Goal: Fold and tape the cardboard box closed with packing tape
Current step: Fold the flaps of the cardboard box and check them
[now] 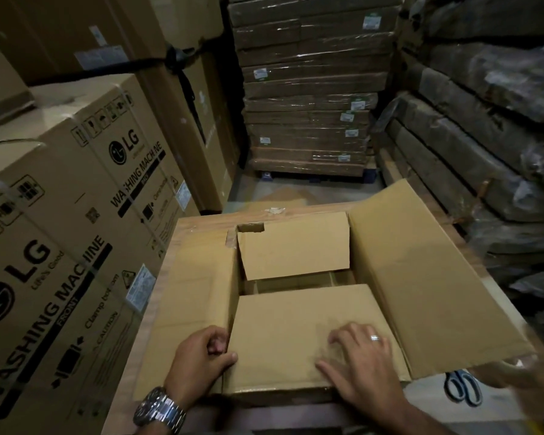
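Right hand (361, 368) presses spread fingers (343, 334) on the near flap (292, 331) at 6 o'clock; left hand (198, 359) pinches its edge. Released early, that flap could spring up.

The brown corrugated cardboard box (296, 298) sits at the lower centre of the frame, its top half closed. Its near end flap (289, 337) lies folded flat over the opening, and the far end flap (292, 246) slopes down inward. The left side flap (189, 296) and right side flap (421, 277) are spread outward. A gap between the end flaps shows cardboard dividers (296, 282) inside.
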Available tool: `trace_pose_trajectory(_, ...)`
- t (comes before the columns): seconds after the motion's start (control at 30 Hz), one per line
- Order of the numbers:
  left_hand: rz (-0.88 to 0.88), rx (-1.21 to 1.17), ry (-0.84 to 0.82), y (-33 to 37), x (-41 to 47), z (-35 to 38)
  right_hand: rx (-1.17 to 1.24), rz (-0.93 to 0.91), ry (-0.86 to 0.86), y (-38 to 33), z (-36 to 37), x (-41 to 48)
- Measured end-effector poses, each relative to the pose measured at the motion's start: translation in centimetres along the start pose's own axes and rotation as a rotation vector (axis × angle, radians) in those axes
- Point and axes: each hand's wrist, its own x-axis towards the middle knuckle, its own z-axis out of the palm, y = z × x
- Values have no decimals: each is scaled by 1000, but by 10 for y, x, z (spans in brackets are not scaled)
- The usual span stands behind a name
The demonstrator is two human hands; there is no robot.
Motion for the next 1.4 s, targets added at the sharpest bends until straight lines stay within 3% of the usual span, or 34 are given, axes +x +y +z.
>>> trace_pose_trajectory(0.13, -79, 238, 158, -13, -5, -20, -4, 136, 36, 19, -19, -10)
trace_pose_trajectory(0.23, -548, 444, 278, -29, -9, -43, -30, 269, 133, 31, -35, -13)
trace_pose_trajectory(0.33, -826, 181, 346, -55, -18, -62, -105, 379, 235, 44, -56, -15)
trace_pose_trajectory(0.43, -885, -205, 241, -76, -32, -73, -185, 438, 354, 58, -76, -13)
trace_pose_trajectory(0.6, -710, -468, -84, -71, -59, -78, -348, 448, 490, 84, -100, -14)
trace_pose_trajectory(0.73, -571, -466, -91, -26, -64, -96, -239, 597, 488, 93, -109, -15)
trace_pose_trajectory(0.87, -535, -354, 474, 31, -69, -76, -102, 822, 418, 107, -111, -20)
trace_pose_trajectory(1.0, -331, -351, 596, 60, -66, -53, 159, 1047, 445, 118, -98, -27)
trace_pose_trajectory(1.13, -25, -177, 455, 75, -64, -40, 480, 1148, 489, 87, -113, -8)
trace_pose_trajectory(1.23, 172, -70, 346, 84, -57, -29, 591, 1202, 496, 90, -111, -7)
trace_pose_trajectory(1.4, 317, -13, 114, 84, -41, 4, 650, 1285, 466, 86, -116, -10)
